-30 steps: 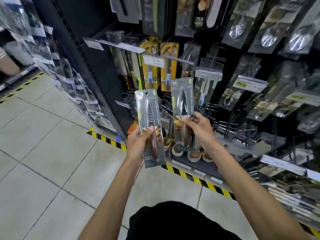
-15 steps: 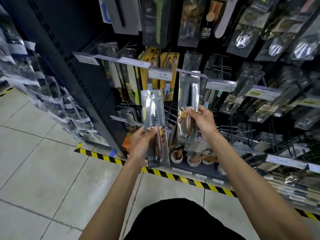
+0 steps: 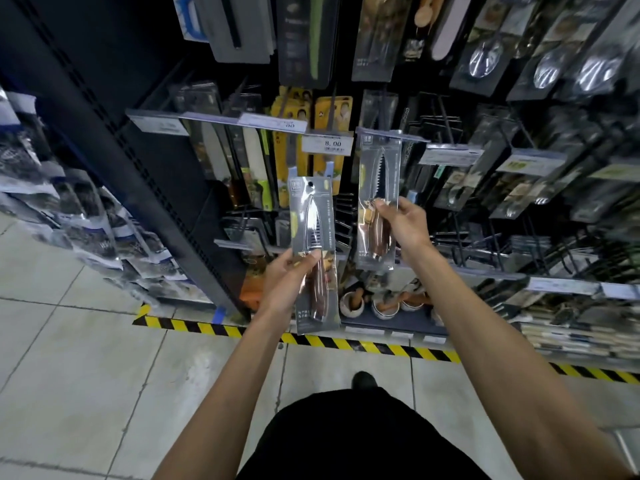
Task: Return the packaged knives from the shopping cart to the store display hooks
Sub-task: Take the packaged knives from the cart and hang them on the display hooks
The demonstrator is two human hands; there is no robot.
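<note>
Your L hand [image 3: 289, 280] grips one knife pack [image 3: 311, 209], fingers [image 3: 306, 260] curled round it, below the 8.00 tag [image 3: 328, 144]; R hand [image 3: 403, 227] pinches 2nd pack [image 3: 379, 168] w/ fingers, just right of that tag.

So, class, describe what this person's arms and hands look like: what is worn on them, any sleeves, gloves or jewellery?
The left arm and right arm are bare as far as the picture shows, with no sleeves. The left hand and right hand wear no gloves; no watch, ring or band is visible. Black clothing shows at the bottom edge.
</note>
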